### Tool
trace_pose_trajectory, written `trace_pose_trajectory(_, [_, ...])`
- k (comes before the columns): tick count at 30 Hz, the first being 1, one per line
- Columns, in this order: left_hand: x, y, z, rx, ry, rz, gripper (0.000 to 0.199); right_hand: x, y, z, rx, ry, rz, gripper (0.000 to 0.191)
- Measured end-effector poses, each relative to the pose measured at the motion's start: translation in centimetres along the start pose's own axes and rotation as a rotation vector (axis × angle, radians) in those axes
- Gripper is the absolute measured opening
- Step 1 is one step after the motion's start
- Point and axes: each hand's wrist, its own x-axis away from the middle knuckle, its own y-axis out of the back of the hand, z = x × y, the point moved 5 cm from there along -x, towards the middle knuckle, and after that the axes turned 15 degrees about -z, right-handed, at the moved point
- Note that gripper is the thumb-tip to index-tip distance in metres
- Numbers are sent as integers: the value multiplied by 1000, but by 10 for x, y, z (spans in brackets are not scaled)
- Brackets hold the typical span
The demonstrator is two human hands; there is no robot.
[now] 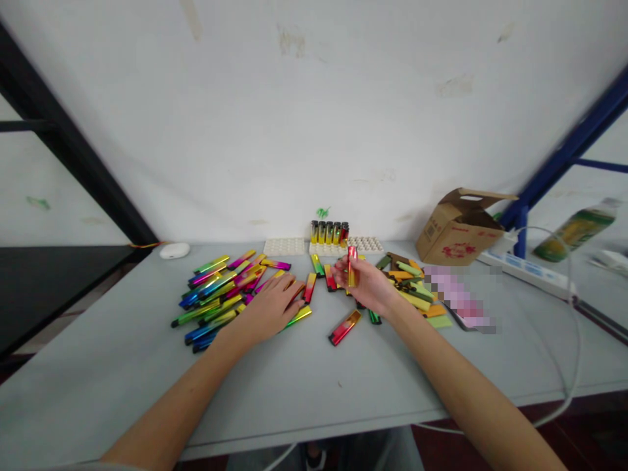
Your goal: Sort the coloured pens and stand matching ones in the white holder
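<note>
My right hand is closed on a shiny red-and-gold lighter, which it holds nearly upright above the table, just in front of the trays. Fingers stretched out, my left hand lies palm down at the right edge of a pile of metallic lighters in blue, green, gold and pink; what is under its palm is hidden. Between my hands lie several loose lighters, among them a red-and-gold one nearest me and another by my left fingertips. A row of lighters stands upright in a white tray.
A second white tray lies to the left along the wall. Right of my right hand are yellow, orange and olive pieces, a blurred pink item, an open cardboard box and a power strip. A white case sits far left.
</note>
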Motion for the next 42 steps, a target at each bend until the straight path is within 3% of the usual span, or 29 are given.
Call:
trace_pose_trajectory(5, [0, 1, 0, 26, 10, 4, 32, -7, 10, 10, 227, 275, -51, 29])
trace_pose_trajectory(11, [1, 0, 1, 17, 0, -3, 31, -16, 20, 21, 373, 454, -163, 53])
trace_pose_trajectory(19, [0, 0, 0, 5, 5, 8, 30, -38, 27, 35, 685, 893, -353, 40])
trace_pose_trajectory(22, [0, 1, -1, 0, 3, 15, 30, -49, 30, 35, 710, 946, -358, 38])
trace_pose_trajectory(26, [0, 0, -1, 0, 7, 18, 31, -61, 33, 37, 648, 987, -442, 50])
trace_pose_trajectory(30, [1, -1, 1, 16, 4, -5, 31, -69, 22, 40, 663, 1030, -453, 36])
trace_pose_trajectory(36, [2, -3, 2, 8, 4, -11, 32, -73, 4, 43, 1028, 1258, -665, 28])
trace_pose_trajectory(42, [3, -4, 2, -1, 10, -15, 32, -87, 2, 39, 1324, 1382, -609, 22])
